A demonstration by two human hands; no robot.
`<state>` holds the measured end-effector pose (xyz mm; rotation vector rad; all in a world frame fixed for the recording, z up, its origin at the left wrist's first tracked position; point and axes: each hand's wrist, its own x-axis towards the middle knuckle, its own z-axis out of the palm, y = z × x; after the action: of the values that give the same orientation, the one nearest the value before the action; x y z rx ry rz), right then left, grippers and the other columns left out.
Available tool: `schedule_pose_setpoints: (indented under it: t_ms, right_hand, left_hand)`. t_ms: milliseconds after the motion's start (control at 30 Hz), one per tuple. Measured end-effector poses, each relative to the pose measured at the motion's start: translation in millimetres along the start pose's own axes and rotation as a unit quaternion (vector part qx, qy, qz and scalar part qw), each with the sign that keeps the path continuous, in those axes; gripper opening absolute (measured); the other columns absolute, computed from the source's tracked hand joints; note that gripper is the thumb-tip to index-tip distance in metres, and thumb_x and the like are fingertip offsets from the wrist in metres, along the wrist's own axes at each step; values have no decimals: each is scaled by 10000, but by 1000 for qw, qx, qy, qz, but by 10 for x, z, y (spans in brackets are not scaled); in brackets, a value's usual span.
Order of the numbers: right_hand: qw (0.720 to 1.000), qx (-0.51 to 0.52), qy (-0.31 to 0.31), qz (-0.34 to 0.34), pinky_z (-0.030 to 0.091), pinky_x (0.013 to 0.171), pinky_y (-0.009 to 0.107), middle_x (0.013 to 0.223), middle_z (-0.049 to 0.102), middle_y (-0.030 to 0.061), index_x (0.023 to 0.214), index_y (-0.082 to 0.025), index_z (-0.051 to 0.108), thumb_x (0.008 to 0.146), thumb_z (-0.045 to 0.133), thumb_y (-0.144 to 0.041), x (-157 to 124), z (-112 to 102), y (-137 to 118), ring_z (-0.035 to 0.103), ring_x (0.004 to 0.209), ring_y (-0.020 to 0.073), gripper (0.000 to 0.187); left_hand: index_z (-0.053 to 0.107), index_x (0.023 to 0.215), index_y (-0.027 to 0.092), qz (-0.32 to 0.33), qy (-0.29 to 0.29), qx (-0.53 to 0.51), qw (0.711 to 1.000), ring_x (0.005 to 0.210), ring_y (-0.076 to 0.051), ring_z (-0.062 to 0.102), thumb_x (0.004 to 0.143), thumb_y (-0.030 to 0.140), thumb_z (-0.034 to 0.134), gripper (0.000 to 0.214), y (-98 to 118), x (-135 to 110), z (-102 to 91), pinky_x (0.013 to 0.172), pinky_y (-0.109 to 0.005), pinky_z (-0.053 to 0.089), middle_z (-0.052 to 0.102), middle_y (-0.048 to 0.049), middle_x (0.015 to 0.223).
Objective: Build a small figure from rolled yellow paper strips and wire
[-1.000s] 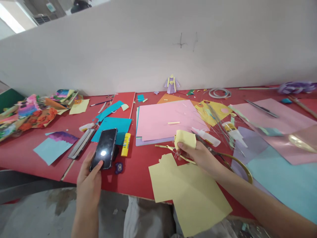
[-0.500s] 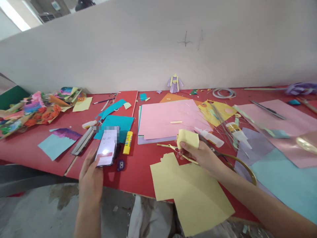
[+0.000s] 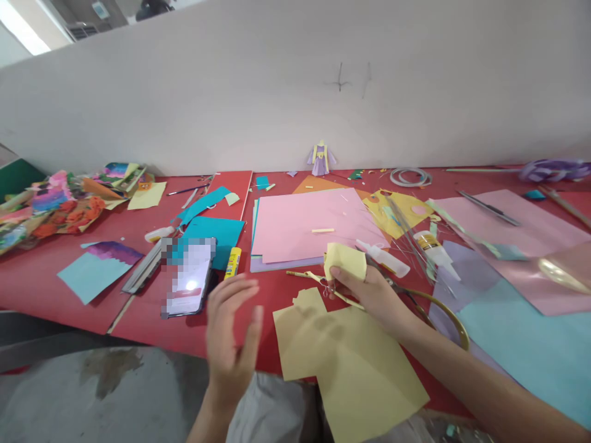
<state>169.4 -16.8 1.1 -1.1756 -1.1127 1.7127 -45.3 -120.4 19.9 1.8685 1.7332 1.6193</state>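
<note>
My right hand [image 3: 364,292] pinches a small folded piece of yellow paper [image 3: 345,261] above the table. Just under its fingers lies a thin cut yellow paper strip [image 3: 302,274]; whether the hand touches it I cannot tell. My left hand [image 3: 233,326] hovers with its fingers apart, slightly blurred, holding nothing. Left of it a phone [image 3: 190,277] with a lit screen leans at a tilt. A yellow glue stick [image 3: 233,263] sits just beyond the left fingertips. Below my right hand, a large yellow paper sheet [image 3: 369,363] overhangs the table's front edge.
Pink sheets [image 3: 314,221] are stacked mid-table. Scissors [image 3: 455,320] and glue bottles [image 3: 385,258] lie around my right forearm. A small paper dress figure [image 3: 321,158] leans against the wall [image 3: 277,92]. A metal ruler [image 3: 145,271] and crumpled colourful paper [image 3: 64,203] lie left.
My left hand has let go of the phone and moved right, its fingers now spread. The phone stays propped on the table. My right hand still holds the folded yellow paper.
</note>
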Motion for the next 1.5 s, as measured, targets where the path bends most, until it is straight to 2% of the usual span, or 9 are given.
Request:
schedule_pose_setpoints:
  t_ms: [133,200,267,467,567,733,967,1300,1500]
  right_hand:
    - [999,-9,34,-41,532,711,314,731,662,15,790,-189,664,732,749,-501,-6,-11,14,621,677,166,329]
    - [997,-17,54,-48,536,733,327,780,690,31,821,-190,677,731,747,-512,-7,-22,30,643,715,185,341]
    - [996,-27,63,-55,540,769,349,835,713,50,865,-189,690,738,738,-522,-7,-33,42,663,757,207,359]
    - [993,-33,86,-73,549,800,351,957,735,63,965,-210,690,766,719,-513,-2,-67,39,679,948,259,364]
    - [992,-39,88,-79,547,825,358,1021,733,70,993,-211,693,784,696,-529,-1,-64,31,659,1036,278,380]
    - [989,7,115,-92,556,786,358,993,736,71,1006,-203,679,823,647,-540,17,-56,13,697,882,245,385]
    - [972,-1,188,-143,538,793,363,929,735,83,876,-172,701,804,680,-510,65,-130,25,686,844,236,346]
    - [992,31,101,-72,521,659,282,728,691,26,799,-166,690,769,738,-472,51,-93,30,640,675,157,311]
    - [992,13,65,-108,512,647,275,694,660,10,785,-163,658,799,723,-437,44,-72,15,609,638,133,281]
  left_hand:
    - [421,1379,273,-109,-235,-68,964,1271,-248,485,909,324,601,506,182,252,283,1060,-417,421,488,-87,1396]
    - [448,1359,274,-171,-309,-136,926,1168,-225,565,926,398,569,466,214,368,418,992,-382,473,554,-82,1329]
    - [487,1329,260,-187,-345,-190,900,1090,-206,601,922,422,568,446,213,452,545,962,-358,486,609,-76,1244]
    - [573,1206,227,-192,-350,-257,880,840,-148,636,937,374,543,307,98,552,812,795,-279,507,665,-26,936]
    - [621,1001,185,-177,-364,-252,879,772,-141,638,926,362,557,202,28,596,878,742,-263,499,669,-22,868]
    - [629,919,168,-187,-370,-266,870,642,-123,648,915,356,578,195,-92,703,930,667,-249,496,657,2,730]
    - [662,987,153,-227,-266,-355,867,614,-119,659,880,348,637,223,-193,723,935,664,-262,550,702,-18,774]
    - [667,1035,160,-204,-328,-364,848,681,-128,683,891,324,633,221,-167,584,887,693,-250,565,715,-41,837]
    - [651,937,147,-202,-314,-350,859,574,-92,578,870,374,646,237,-192,620,902,573,-214,487,619,7,652]
